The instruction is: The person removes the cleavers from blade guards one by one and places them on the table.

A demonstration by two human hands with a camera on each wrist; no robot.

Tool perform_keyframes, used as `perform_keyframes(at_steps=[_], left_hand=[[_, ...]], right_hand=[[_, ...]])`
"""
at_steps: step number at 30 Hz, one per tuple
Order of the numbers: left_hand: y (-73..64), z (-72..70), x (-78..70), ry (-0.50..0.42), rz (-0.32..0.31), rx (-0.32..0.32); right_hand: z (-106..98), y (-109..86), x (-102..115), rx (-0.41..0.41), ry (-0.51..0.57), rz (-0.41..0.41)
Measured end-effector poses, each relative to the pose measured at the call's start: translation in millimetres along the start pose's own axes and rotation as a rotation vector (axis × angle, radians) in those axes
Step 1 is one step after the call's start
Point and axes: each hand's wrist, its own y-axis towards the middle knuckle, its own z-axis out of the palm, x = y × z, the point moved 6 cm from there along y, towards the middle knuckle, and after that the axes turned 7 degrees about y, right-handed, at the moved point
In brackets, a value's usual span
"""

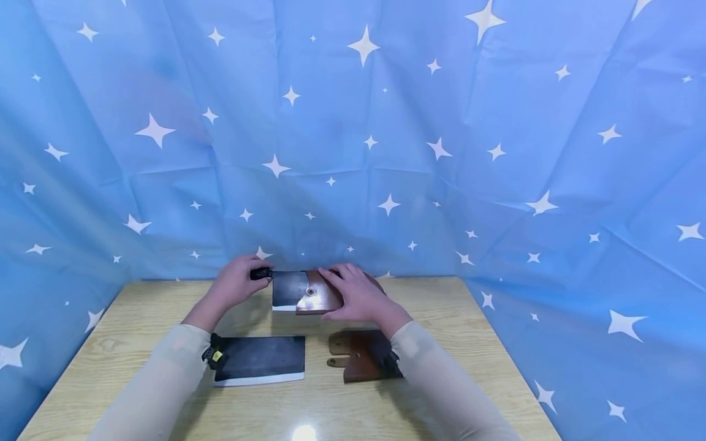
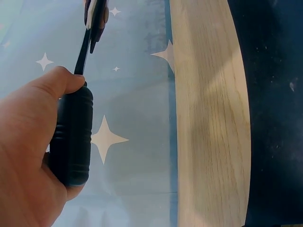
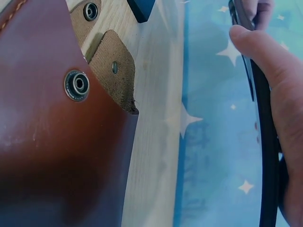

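Note:
At the table's far edge my left hand (image 1: 236, 283) grips the black handle (image 1: 260, 273) of a cleaver. Its dark blade (image 1: 289, 289) sits partly inside a brown leather sheath (image 1: 325, 295). My right hand (image 1: 355, 297) lies over that sheath and holds it, thumb on one face and fingers on the other. The left wrist view shows my left hand (image 2: 28, 142) curled round the handle (image 2: 72, 137), the blade's spine (image 2: 83, 51) running up into the sheath (image 2: 97, 14). In the right wrist view my thumb (image 3: 267, 66) presses the sheath's dark edge (image 3: 266, 142).
A second cleaver (image 1: 260, 360) lies flat near my left forearm, and a second brown sheath (image 1: 357, 355) with rivets lies by my right wrist, large in the right wrist view (image 3: 52, 142). The wooden table (image 1: 469, 343) is ringed by a blue star-printed cloth (image 1: 386, 122).

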Motion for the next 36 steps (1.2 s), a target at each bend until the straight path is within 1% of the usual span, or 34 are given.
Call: perform_keyframes(at_steps=[6,12,17,19,30,34,36], left_hand=[[-1.5,0.1,1.5,0.009,-0.011,0.004],[-3.5,0.0,5.7,-0.005,-0.003,-0.005],[-4.7,1.4,10.6,0.01,0.007,0.002],[-5.3,1.8,10.8,0.017,0.015,0.006],[-7.7,-1.5,7.8,0.014,0.011,0.009],[-7.8,-1.1,8.8,0.005,0.021,0.015],[-7.9,-0.5,11.1,-0.003,0.015,0.015]], right_hand=[[-1.1,-3.3,0.8,-0.009,-0.006,-0.003],[2.2,-6.9,-5.7,-0.004,-0.003,0.015],[2.9,-9.1,-8.9,-0.004,-0.024,0.008],[2.4,-9.4,-8.9,-0.009,-0.023,0.0],[-0.1,-9.9,-7.2,-0.013,-0.014,0.006],[-1.3,-10.9,-6.3,-0.015,-0.008,-0.006],[-1.7,-12.2,-6.9,-0.012,-0.004,-0.004]])
